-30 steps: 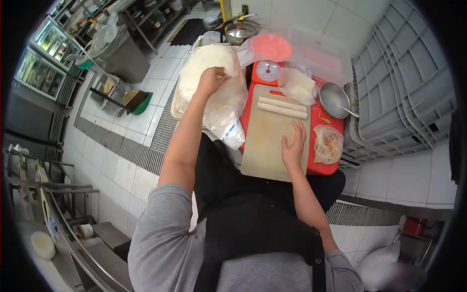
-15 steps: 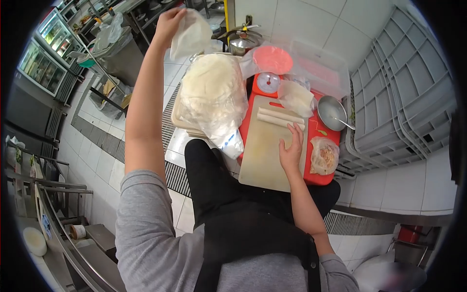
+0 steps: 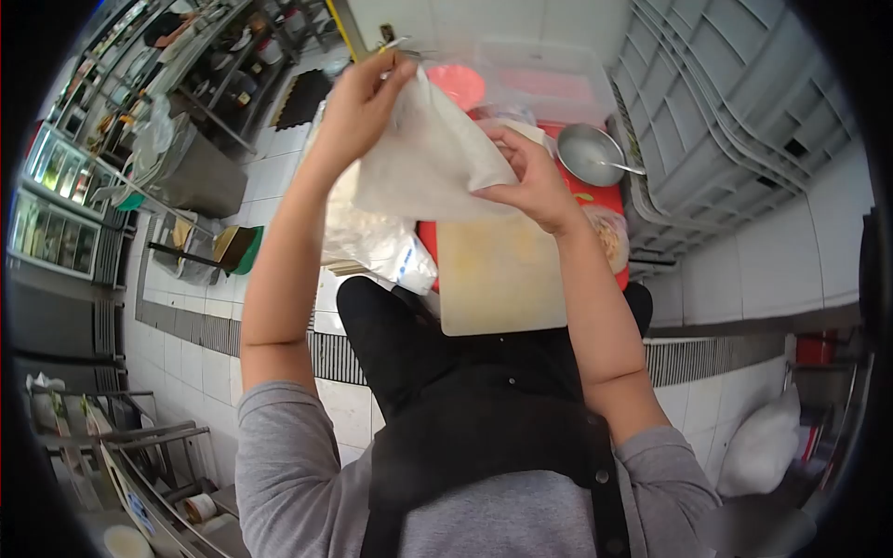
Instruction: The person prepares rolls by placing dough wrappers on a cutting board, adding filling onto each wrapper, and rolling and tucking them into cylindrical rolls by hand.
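Note:
A thin, pale spring roll wrapper (image 3: 433, 153) hangs stretched between both hands above the cutting board (image 3: 502, 279). My left hand (image 3: 365, 107) pinches its upper left corner, raised higher than the other hand. Thumb and fingers of my right hand (image 3: 538, 186) close on its right edge. Below and left is a stack of wrappers in a plastic bag (image 3: 363, 232), partly covered by the held sheet. The rolled pieces at the board's far end are hidden now. To the right stand a metal bowl (image 3: 591, 153) with a spoon (image 3: 623, 167) and a bag of shredded filling (image 3: 609, 239).
The board rests on a red surface (image 3: 428, 240) before my knees. A clear plastic tub (image 3: 553, 70) and a pink round lid-like thing (image 3: 456, 86) lie behind. Grey crates (image 3: 735, 139) rise along the right. A bin (image 3: 195, 167) stands on the left floor.
My left hand has brought the wrapper from the far left to over the board. My right hand has left the rolls and taken the wrapper's right edge. The view has shifted.

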`<state>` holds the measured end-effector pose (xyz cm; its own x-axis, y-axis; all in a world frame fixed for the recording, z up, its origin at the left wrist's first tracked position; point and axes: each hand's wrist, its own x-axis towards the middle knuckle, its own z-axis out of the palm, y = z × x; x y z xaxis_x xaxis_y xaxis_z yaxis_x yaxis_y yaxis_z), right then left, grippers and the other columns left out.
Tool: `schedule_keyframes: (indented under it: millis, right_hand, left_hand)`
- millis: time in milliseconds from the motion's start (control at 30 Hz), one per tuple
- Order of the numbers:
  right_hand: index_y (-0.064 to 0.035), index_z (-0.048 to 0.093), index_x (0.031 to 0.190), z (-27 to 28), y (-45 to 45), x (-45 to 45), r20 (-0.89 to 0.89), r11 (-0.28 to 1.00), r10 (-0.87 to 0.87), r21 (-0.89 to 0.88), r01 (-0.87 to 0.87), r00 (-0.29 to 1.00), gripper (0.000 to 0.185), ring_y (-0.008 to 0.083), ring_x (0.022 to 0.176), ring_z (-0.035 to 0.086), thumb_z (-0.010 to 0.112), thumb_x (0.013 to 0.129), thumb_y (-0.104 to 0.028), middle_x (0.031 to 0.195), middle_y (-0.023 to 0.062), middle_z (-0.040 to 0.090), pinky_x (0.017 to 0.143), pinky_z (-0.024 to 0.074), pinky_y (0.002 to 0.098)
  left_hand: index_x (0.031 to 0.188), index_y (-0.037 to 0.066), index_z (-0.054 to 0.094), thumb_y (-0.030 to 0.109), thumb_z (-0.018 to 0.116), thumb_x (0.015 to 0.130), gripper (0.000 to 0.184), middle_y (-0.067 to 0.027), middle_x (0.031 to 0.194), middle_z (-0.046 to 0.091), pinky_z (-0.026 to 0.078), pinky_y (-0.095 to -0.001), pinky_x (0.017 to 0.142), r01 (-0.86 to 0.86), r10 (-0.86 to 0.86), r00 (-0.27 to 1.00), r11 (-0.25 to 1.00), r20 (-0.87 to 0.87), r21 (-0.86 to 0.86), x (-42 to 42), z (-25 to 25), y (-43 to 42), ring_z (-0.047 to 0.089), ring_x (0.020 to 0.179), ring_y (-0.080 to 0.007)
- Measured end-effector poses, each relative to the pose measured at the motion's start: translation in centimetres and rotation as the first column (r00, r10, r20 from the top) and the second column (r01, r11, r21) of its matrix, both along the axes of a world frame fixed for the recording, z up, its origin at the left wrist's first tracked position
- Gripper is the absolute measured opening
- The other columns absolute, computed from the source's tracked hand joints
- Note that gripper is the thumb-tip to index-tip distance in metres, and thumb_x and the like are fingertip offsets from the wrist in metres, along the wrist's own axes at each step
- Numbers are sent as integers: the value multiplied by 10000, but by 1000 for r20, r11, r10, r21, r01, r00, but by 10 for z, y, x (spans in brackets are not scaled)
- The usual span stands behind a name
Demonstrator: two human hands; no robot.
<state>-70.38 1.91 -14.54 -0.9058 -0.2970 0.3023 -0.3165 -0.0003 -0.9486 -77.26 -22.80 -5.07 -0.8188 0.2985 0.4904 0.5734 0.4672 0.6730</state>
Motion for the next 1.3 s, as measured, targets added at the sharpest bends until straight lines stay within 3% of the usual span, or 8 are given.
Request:
schedule_keyframes:
  millis: [100,233,467,700,767,867,967,1300]
  right_hand:
    - [-13,609,1272,-45,46,12,317,942,199,-323,-91,927,456,131,995,695,764,843,-24,1123,33,717,875,552,286]
    - [-44,616,1249,-149,93,-2,680,989,-37,131,-72,732,383,120,976,687,737,886,-60,1065,54,714,848,554,290]
    - [-17,581,1250,-214,87,21,200,623,-480,763,171,855,499,266,877,694,795,814,-130,939,130,688,797,563,375]
    - [0,571,1238,-192,65,58,157,654,-535,700,289,830,471,437,1044,646,705,786,-12,994,211,668,944,519,489]
    - [-1,588,1202,-195,56,70,-345,477,-609,559,678,714,427,395,1075,622,685,787,29,1045,198,646,940,505,463]
    - [-34,607,1228,-188,48,93,-459,555,-360,594,582,812,478,376,1107,586,722,773,56,1077,167,617,977,489,451]
    - [-22,645,1088,-178,51,117,-40,802,25,597,4,999,314,373,1083,589,728,791,36,1046,149,609,958,494,448]
    - [-25,625,852,-166,53,144,-6,763,6,646,-1,1000,98,371,966,622,709,830,-69,946,142,623,850,519,464]
  left_hand:
    - [1080,48,702,280,599,1069,254,23,865,641,460,-258,637,-109,-123,838,917,532,383,7,-95,31,562,729,-78]
    - [1220,1,650,497,614,1023,535,-60,968,690,531,-307,736,-178,-34,453,976,891,128,-1,-265,37,647,865,-138]
    - [1334,-67,507,218,752,915,563,-191,899,726,572,-397,767,-125,197,828,978,525,-168,64,-293,36,722,804,-324]
    - [1367,-25,498,-1,696,856,548,-272,1110,649,550,-425,859,-290,321,926,942,201,-166,80,-310,16,677,985,-374]
    - [1362,-3,520,-1,697,859,534,-302,1257,601,534,-436,909,-293,292,956,938,-29,-188,94,-305,19,649,1102,-384]
    - [1374,53,562,111,787,835,587,-230,1434,515,462,-496,1061,272,-197,931,936,306,-224,111,-294,23,510,1315,-419]
    - [1393,100,583,251,857,785,684,-201,1508,487,408,-539,1133,250,-180,965,852,190,-459,120,-281,24,450,1384,-468]
    - [1188,93,730,305,822,820,435,-135,1321,586,474,-470,1074,368,-322,930,805,178,-466,175,-277,5,533,1315,-349]
